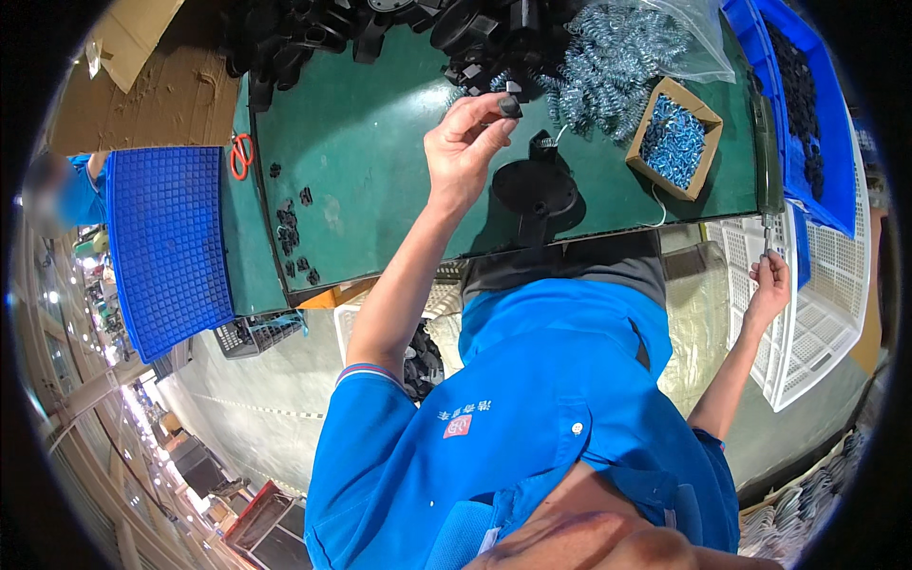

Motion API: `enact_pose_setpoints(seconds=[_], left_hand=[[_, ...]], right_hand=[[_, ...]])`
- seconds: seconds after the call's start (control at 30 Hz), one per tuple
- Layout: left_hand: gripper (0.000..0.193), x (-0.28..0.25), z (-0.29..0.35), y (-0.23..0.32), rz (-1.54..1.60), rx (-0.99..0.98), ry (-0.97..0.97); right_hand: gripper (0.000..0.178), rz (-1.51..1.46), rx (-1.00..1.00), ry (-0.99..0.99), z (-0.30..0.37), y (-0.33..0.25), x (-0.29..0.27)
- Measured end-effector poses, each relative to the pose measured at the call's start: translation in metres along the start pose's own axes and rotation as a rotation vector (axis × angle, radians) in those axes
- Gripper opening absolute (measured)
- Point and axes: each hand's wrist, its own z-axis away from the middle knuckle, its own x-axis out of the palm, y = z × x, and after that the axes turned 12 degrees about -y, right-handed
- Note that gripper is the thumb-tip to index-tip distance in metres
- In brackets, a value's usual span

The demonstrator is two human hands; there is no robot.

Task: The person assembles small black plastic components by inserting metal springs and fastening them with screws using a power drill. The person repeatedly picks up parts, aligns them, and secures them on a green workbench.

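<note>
My left hand (459,157) is raised over the green table (380,142), pinching a small black plastic piece (510,106) between thumb and fingertips. Below it, by the table's near edge, stands a black plastic part with a round disc (534,187); a small spring (545,142) sits at its far end. Off to the right, my right hand (771,285) has its fingers closed at the thin metal tip of a long, dark green screwdriver-like tool (768,171) lying along the table's right edge. The fingers partly hide that tip.
A cardboard box of blue-silver screws (674,142) stands beside a heap of springs (608,66). Black plastic parts (313,33) pile up along the back. Orange scissors (241,157) and small black pieces (288,228) lie at left. Blue crates (166,242) and white baskets (807,323) flank the table.
</note>
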Motion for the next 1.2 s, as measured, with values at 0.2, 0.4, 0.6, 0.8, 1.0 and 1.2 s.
enact_pose_setpoints(seconds=[0.2, 0.4, 0.6, 0.8, 1.0, 1.2], left_hand=[[0.026, 0.012, 0.016, 0.005, -0.231, 0.060, 0.050], [0.029, 0.042, 0.036, 0.016, -0.636, 0.147, 0.045], [0.042, 0.051, 0.053, 0.014, -0.908, 0.208, 0.063], [0.064, 0.033, 0.040, 0.007, -0.827, -0.094, 0.062], [0.053, 0.034, 0.034, -0.001, -0.757, -0.375, -0.042], [0.050, 0.034, 0.036, -0.008, -0.747, -0.367, -0.045]], right_hand=[[0.030, 0.390, -0.226, 0.347, -0.008, -0.044, 0.020], [0.029, -0.134, -0.219, -0.512, 0.026, -0.180, 0.179], [0.015, -0.313, -0.151, -0.897, 0.049, -0.190, 0.260], [0.017, -0.006, -0.316, -0.691, 0.017, -0.184, 0.253], [0.018, 0.123, -0.467, -0.695, 0.010, -0.181, 0.268], [0.021, 0.252, -0.619, -0.699, 0.011, -0.182, 0.285]])
